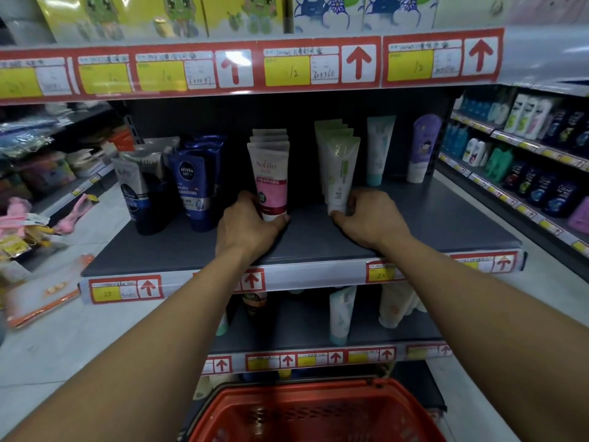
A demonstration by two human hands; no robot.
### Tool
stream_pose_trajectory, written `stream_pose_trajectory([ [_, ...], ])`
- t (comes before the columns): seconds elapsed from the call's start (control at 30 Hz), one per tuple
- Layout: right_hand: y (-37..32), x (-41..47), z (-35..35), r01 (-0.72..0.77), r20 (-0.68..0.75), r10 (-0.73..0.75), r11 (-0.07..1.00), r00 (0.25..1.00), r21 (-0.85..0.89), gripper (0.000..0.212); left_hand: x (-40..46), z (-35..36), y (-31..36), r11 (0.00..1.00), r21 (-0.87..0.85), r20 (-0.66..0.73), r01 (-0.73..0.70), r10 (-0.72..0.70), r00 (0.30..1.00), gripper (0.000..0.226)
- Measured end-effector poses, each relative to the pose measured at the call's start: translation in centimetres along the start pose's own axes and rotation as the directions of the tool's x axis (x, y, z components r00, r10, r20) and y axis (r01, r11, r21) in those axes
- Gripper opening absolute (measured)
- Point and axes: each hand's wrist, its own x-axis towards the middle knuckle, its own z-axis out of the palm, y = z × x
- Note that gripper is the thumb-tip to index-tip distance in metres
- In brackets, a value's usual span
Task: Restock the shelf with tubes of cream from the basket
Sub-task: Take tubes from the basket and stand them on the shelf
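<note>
- A grey shelf (pixel 414 224) in a shop aisle, with red-and-yellow price tags (pixel 126 290) along its front edge; more stocked shelves run off to the right.
- Left hand (pixel 247 224) curls round the cap end of the front pink tube (pixel 271 177), upright at the head of a row of about four.
- Right hand (pixel 371 218) grips the base of the front green tube (pixel 339 173), heading a row of about four.
- Three blue tubes (pixel 191 186) or so stand left; one teal tube (pixel 377 148) and one purple tube (pixel 422 148) stand right.
- Red basket (pixel 318 413) sits below, near the camera; I cannot tell what it holds.
</note>
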Motion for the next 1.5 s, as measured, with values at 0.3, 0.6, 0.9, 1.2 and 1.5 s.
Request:
stream_pose_trajectory([
  [0.3, 0.0, 0.0, 0.0, -0.012, -0.018, 0.012, 1.000, 1.000, -0.012, 0.037, 0.0, 0.2, 0.0, 1.000, 0.013, -0.022, -0.004, 0.004, 1.000, 0.060],
  [0.6, -0.5, -0.3, -0.2, -0.045, -0.022, 0.044, 0.999, 0.999, -0.029, 0.047, -0.1, 0.2, 0.0, 1.000, 0.024, -0.036, -0.001, 0.002, 0.999, 0.058],
  [0.9, -1.8, -2.4, -1.9, -0.131, -0.159, 0.113, 0.986, 0.981, -0.106, 0.040, -1.4, -0.4, 0.6, 0.998, -0.024, -0.116, -0.065, 0.061, 0.991, 0.062],
  [1.2, -2.1, -6.1, -3.1, -0.061, -0.163, 0.051, 0.996, 0.985, -0.060, 0.024, -4.6, -2.4, 0.1, 0.997, -0.044, -0.080, -0.063, 0.059, 0.995, 0.038],
  [1.5, -3.6, -9.8, -5.1, -0.020, -0.091, 0.011, 0.995, 0.996, -0.097, 0.025, -8.1, -4.7, 1.1, 0.991, 0.083, -0.075, -0.106, 0.113, 0.991, 0.033],
])
